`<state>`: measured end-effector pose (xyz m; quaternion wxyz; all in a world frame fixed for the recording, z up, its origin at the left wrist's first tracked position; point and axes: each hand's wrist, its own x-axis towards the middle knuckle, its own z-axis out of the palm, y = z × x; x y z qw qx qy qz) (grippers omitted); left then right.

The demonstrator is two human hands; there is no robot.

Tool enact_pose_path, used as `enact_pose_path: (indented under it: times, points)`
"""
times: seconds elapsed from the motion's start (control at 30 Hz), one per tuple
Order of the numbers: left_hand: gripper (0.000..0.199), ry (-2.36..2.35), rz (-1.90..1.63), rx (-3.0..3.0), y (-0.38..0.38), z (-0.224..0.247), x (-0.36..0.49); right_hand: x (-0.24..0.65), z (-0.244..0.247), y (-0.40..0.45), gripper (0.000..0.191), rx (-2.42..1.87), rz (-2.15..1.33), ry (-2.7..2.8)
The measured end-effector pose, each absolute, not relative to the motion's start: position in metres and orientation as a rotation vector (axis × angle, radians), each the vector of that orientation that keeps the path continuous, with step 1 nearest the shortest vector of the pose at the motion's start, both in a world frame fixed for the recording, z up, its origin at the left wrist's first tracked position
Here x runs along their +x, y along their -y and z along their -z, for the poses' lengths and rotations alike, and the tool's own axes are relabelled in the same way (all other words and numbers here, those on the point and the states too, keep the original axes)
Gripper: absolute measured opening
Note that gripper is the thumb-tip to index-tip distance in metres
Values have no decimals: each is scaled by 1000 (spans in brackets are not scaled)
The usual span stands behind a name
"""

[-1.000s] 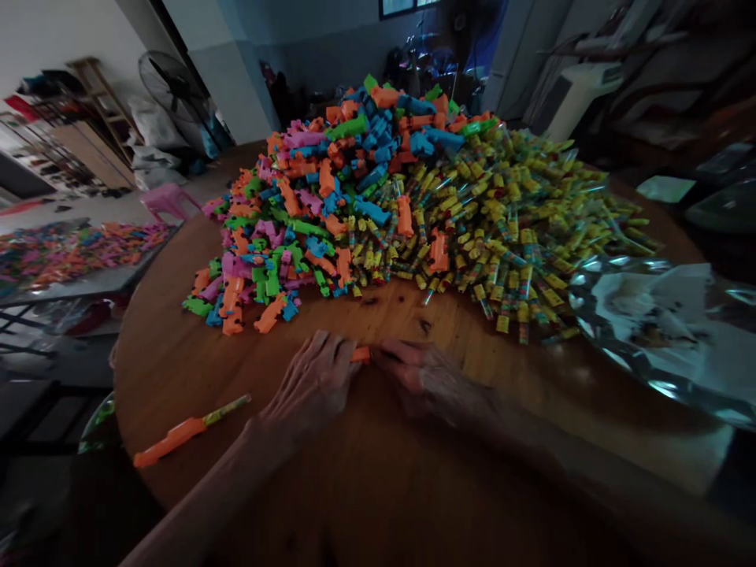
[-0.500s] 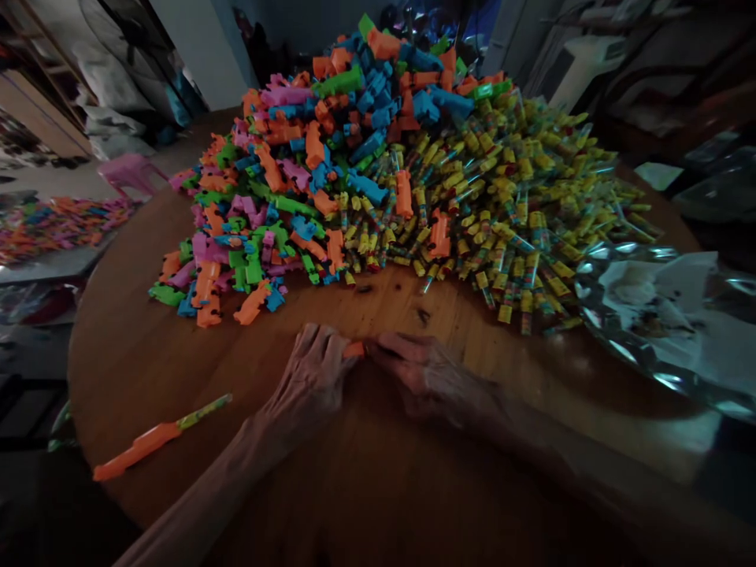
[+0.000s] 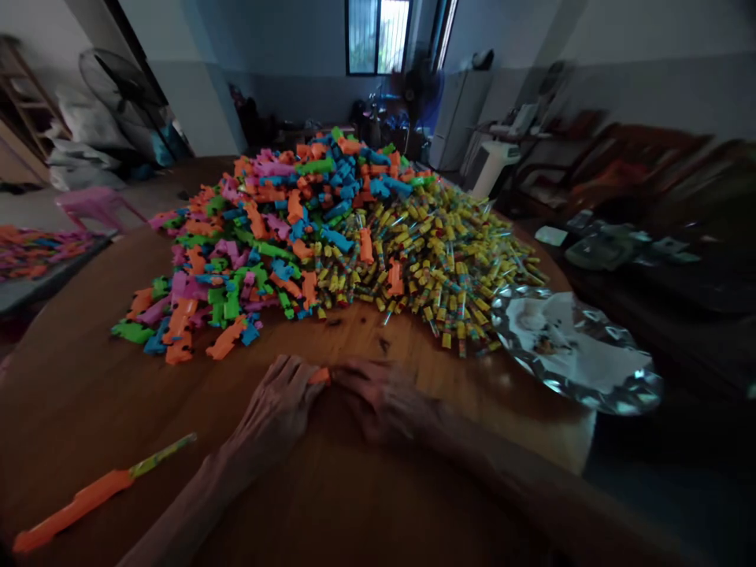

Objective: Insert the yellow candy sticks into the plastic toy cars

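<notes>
Shows a lean left hand (image 3: 277, 402), uncovered, with raised tendons ridging its back and knuckles standing out in a bony row. Joins a bare left forearm (image 3: 201, 504), slim toward the wrist. Includes an uncovered right hand (image 3: 381, 402) with slender fingers (image 3: 357, 379) and a long bare right forearm (image 3: 520, 480), deeply shadowed.

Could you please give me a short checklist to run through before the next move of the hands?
1. Left hand on the orange piece: ok, held at the fingers.
2. Right hand gripping it: cannot tell; its fingertips are at the piece's right end, but dark.
3. Piece's far end visible: not ok, the left hand hides it.
4. Yellow tubes apart from both hands: ok, heaped beyond them.
5. Tray away from the right hand: ok.
</notes>
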<state>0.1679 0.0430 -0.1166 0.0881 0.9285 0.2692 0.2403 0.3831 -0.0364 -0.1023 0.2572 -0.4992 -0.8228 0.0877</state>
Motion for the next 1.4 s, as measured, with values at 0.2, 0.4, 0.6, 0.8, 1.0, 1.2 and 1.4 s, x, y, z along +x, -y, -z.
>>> enact_pose_path:
  times: [0.2,0.4,0.6,0.8,1.0,1.2,1.4]
  points:
    - [19,-1033,-623,2833,-25,99,114,423,96,23,36,-1860,146,1930]
    - [20,-1326,-633,2787,-1,97,46,451,100,3,46,-2045,251,2275]
    - [27,-1518,-708,2648,2,98,-4,440,118,15,39,-1820,334,2343]
    - [31,-1579,-666,2574,-2,99,-13,422,127,29,45,-1689,298,2330]
    - [32,-1602,-686,2531,-4,102,-14,422,127,32,35,-1612,228,2294]
    - [28,-1577,-669,2577,7,91,-3,389,109,37,29,-1669,478,2254]
    - [21,-1276,-684,2638,24,63,40,324,83,39,37,-1298,315,2502]
